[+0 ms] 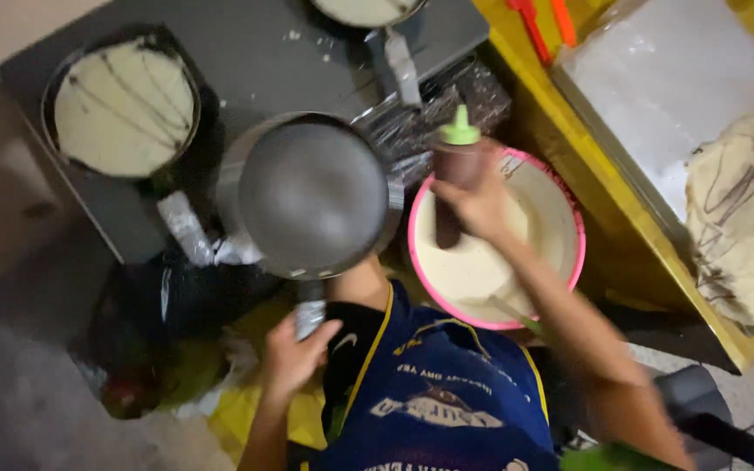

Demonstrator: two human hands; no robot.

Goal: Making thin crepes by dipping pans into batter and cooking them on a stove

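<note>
My left hand (294, 356) grips the foil-wrapped handle of an empty dark frying pan (311, 194), held above the stove edge. My right hand (482, 202) is shut on a brown squeeze bottle with a green cap (457, 166), held over a pink-rimmed basin of pale batter (499, 249). A crepe with dark drizzle lines (124, 106) lies in a second pan on the left of the grey stove top (255, 61).
A third pan of batter (364, 10) sits at the top edge. Finished crepes with chocolate lines (743, 209) lie stacked on a white sheet (665, 78) on the yellow table at right. A dark bag (163, 301) lies on the floor at lower left.
</note>
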